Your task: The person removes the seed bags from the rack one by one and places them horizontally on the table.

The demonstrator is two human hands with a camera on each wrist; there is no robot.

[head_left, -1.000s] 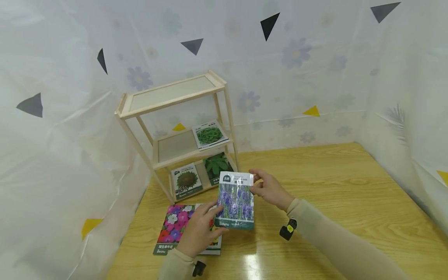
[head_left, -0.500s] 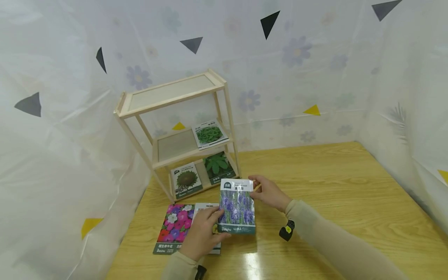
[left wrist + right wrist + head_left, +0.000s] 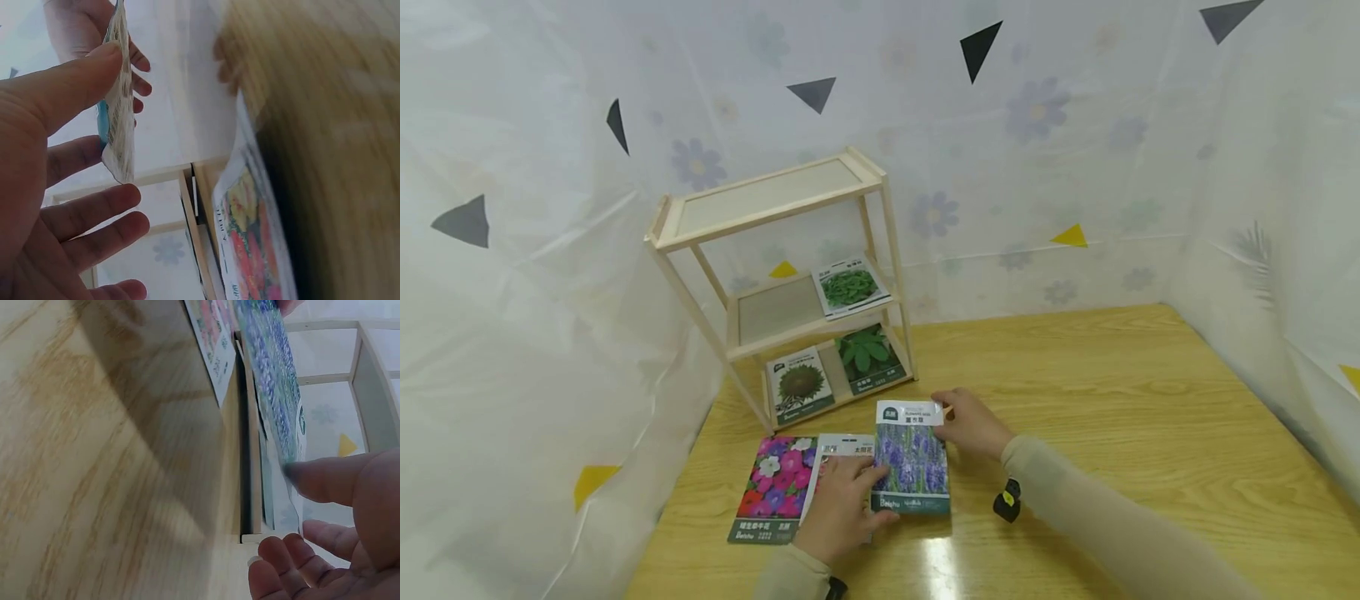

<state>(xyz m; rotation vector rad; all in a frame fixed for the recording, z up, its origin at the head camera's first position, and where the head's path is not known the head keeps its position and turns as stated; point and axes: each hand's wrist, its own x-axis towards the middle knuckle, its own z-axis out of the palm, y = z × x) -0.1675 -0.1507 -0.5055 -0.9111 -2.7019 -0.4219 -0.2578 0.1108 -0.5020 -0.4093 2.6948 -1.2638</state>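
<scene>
A seed packet printed with purple flower spikes (image 3: 912, 458) is held between both hands, slightly above the table in the wrist views. My left hand (image 3: 838, 508) pinches its lower left edge between thumb and index finger, the other fingers spread below. At its upper right corner, my right hand (image 3: 972, 425) pinches the packet (image 3: 269, 369) with thumb and fingers. Under the left hand lies a white-topped flower packet (image 3: 850, 444), partly hidden by that hand. It overlaps a packet with pink, red and purple blooms (image 3: 775, 483) on its left.
Behind the hands stands a three-tier wooden shelf (image 3: 775, 242). Its middle tier bears a green-leaf packet (image 3: 852, 289); the bottom tier has a brown spiky-head packet (image 3: 800, 385) and a dark leaf packet (image 3: 867, 357). Everything is on a wooden table (image 3: 1097, 400) enclosed by white sheeting.
The purple-flower packet has come down and toward the person, both hands moving with it. More of the bottom-tier leaf packet and the white-topped packet now shows.
</scene>
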